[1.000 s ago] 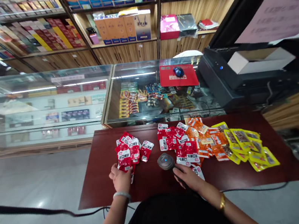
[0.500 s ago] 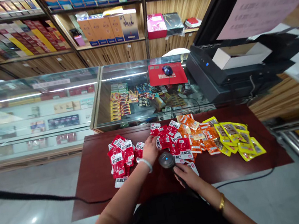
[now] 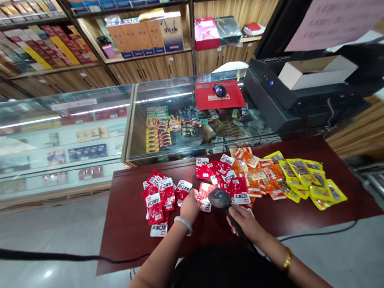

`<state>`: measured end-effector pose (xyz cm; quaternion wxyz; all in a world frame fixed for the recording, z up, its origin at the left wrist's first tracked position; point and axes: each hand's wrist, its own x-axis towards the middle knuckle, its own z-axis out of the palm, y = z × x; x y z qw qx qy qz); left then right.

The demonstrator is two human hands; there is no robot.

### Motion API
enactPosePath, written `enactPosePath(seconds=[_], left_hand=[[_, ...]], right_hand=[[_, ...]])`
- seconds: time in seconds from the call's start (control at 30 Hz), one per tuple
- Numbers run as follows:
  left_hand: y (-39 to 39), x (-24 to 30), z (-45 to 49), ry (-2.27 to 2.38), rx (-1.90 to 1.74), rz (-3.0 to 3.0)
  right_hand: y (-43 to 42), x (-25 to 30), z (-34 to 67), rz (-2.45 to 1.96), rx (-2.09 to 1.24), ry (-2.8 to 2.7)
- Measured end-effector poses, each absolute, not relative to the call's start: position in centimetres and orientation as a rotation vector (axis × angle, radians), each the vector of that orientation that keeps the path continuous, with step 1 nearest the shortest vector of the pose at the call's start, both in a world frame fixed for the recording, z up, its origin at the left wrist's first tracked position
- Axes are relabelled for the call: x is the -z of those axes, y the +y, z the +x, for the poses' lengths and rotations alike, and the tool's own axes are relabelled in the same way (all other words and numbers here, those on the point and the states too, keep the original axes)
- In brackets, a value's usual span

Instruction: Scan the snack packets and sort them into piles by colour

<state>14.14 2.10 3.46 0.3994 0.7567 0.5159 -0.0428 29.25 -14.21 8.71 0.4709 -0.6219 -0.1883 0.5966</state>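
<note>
My right hand [image 3: 244, 223] is wrapped round the handle of a black barcode scanner [image 3: 220, 198], whose head points at a red snack packet [image 3: 206, 194] lit by its glow. With fingers closed on the left edge of that packet, my left hand [image 3: 190, 206] holds it just above the table. Left of it lies a pile of red and white packets [image 3: 159, 196], with a single red packet [image 3: 183, 188] at its right side. More red packets [image 3: 236, 186] lie behind and right of the scanner, next to orange packets [image 3: 255, 172] and yellow packets [image 3: 301, 170].
The packets lie on a dark red wooden table [image 3: 124, 224]. Behind it stands a glass display counter [image 3: 130, 125] with a red mouse pad [image 3: 206, 97] and a black printer-like machine [image 3: 282, 109]. A black cable [image 3: 67, 256] hangs at the left.
My left hand has drawn a red packet out of the middle pile, toward me and under the scanner. The scanner has tilted toward it, and the glow now falls on the packet.
</note>
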Motion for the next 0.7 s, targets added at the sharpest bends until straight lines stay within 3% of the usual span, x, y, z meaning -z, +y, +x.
enactPosePath(seconds=[0.3, 0.7], left_hand=[[0.2, -4.3, 8.5, 1.419, 0.009, 1.858], [-1.8, -3.1, 0.5, 1.904, -0.066, 1.858]], right_hand=[[-12.5, -8.8, 27.4, -1.468, -1.632, -0.625], [-11.8, -8.7, 26.6, -1.491, -1.717, -0.648]])
